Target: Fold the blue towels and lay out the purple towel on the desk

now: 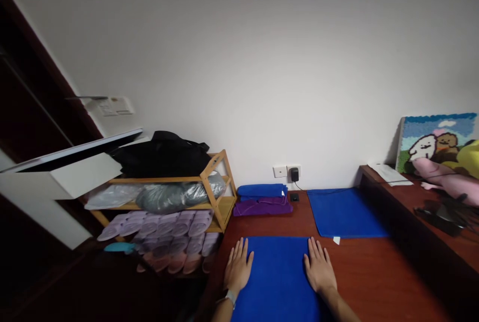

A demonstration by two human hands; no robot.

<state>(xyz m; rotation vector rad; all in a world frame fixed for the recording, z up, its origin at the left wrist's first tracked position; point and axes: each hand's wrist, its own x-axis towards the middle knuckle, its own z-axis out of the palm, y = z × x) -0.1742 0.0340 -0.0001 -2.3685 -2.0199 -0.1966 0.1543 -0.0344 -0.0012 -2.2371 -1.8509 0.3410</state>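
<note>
A blue cloth (277, 277) lies spread flat on the reddish-brown table (370, 267) at the bottom centre. My left hand (238, 268) rests flat on its left edge, fingers extended, a watch on the wrist. On the right edge lies my right hand (320, 266), palm down with its fingers stretched out. Neither hand grips anything. Another blue cloth (348, 212) with a white tag is spread at the back right. Against the wall sit a folded blue cloth (260, 191) and a folded purple cloth (262, 206). The near end of the central cloth is out of frame.
A wooden rack (224, 202) with slippers (179, 222), plastic-wrapped items and a black bag (160, 155) stands left of the table. A black plug (295, 174) sits in the wall socket. On the raised right surface are a pink plush toy (445, 177) and a picture (430, 137).
</note>
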